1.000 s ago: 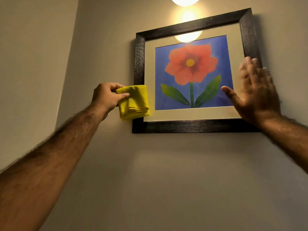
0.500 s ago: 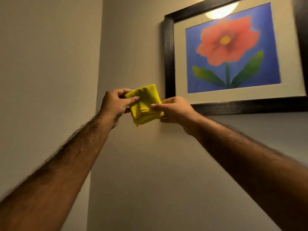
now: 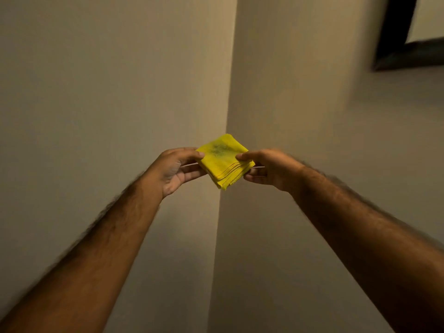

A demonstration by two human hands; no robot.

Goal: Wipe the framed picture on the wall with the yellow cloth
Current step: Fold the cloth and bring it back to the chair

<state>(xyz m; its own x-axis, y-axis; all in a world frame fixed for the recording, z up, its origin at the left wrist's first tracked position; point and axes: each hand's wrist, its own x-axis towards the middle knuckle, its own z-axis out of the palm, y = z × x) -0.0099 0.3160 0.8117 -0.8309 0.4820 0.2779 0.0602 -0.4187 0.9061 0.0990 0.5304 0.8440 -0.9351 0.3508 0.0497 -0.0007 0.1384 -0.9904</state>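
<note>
A folded yellow cloth [image 3: 223,161] with a dark grey smudge on its upper face is held flat between both hands in front of the wall corner. My left hand [image 3: 174,170] pinches its left edge, thumb on top and fingers beneath. Its right edge is pinched the same way by my right hand [image 3: 269,168]. Only the dark lower-left corner of the framed picture [image 3: 394,44] shows at the top right, well above and to the right of the cloth. The flower print is out of view.
Two plain beige walls meet in a vertical corner [image 3: 224,104] just behind the cloth. Both bare forearms reach up from the bottom edges of the view.
The view has swung down and to the left, so the picture has slid almost out of frame. Both hands have lowered the cloth away from the frame and turned its smudged face upward.
</note>
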